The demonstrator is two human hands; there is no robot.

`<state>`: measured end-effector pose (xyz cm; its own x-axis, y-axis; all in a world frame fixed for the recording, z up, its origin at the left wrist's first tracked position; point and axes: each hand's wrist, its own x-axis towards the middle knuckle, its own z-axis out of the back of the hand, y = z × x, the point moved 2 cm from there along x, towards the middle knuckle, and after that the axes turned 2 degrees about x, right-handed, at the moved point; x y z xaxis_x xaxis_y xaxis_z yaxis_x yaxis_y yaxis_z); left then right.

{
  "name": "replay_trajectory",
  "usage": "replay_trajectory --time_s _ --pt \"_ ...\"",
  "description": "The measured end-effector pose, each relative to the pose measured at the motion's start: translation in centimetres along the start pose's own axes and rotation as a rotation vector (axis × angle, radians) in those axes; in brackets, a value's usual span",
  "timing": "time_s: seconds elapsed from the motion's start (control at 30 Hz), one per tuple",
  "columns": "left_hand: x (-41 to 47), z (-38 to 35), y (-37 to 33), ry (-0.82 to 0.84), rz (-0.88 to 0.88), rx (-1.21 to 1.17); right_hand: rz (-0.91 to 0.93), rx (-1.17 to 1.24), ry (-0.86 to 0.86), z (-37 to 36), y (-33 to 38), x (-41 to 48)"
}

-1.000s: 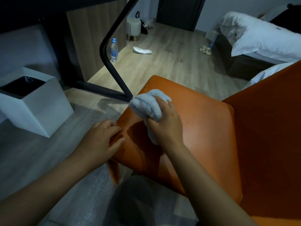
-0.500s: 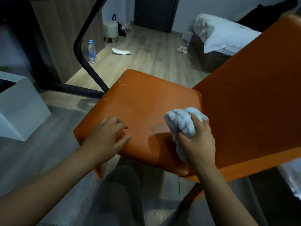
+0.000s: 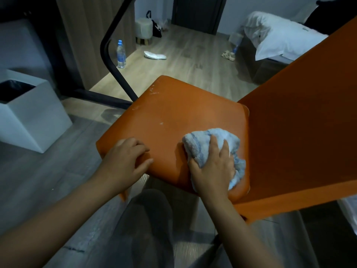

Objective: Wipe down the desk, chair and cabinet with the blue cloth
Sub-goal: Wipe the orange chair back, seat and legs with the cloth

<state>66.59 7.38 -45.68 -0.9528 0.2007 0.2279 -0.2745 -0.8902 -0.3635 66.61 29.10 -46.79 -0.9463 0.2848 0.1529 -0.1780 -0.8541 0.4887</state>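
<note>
The orange chair seat [image 3: 173, 113] fills the middle of the head view, and its orange backrest [image 3: 299, 122] rises on the right. My right hand [image 3: 212, 171] lies on the bunched light blue cloth [image 3: 199, 144], thumb tucked round its left edge, pressing it onto the seat's near right corner beside the backrest. My left hand [image 3: 125, 161] rests on the seat's near left edge with its fingers bent and holds nothing. The desk's black metal leg [image 3: 112, 66] curves down just behind the chair.
A white square bin [image 3: 32, 117] with a black liner stands on the floor to the left. A water bottle [image 3: 121, 54], a white slipper [image 3: 154, 55] and a small stool [image 3: 144, 29] lie beyond the desk leg. A bed [image 3: 280, 39] is far right. My knee [image 3: 148, 219] is below the seat.
My right hand has carried the cloth from the seat's far left corner across to the near right corner by the backrest. My left hand has stayed on the seat's near left edge.
</note>
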Motion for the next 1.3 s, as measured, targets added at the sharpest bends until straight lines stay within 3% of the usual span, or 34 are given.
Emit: replay_trajectory --time_s 0.5,0.87,1.03,1.3 --pt "-2.4 2.2 5.3 0.007 0.167 0.042 0.095 0.125 0.11 -4.4 7.4 1.7" --pt "-3.6 3.5 7.3 0.01 0.251 0.04 0.36 0.247 0.23 -7.3 14.0 2.0" --pt "-3.5 4.3 6.9 0.007 0.256 0.068 0.446 0.367 0.202 -4.9 12.9 2.0" --pt "-2.6 3.2 3.8 0.021 0.214 0.042 0.375 0.363 0.098 1.8 5.0 1.2"
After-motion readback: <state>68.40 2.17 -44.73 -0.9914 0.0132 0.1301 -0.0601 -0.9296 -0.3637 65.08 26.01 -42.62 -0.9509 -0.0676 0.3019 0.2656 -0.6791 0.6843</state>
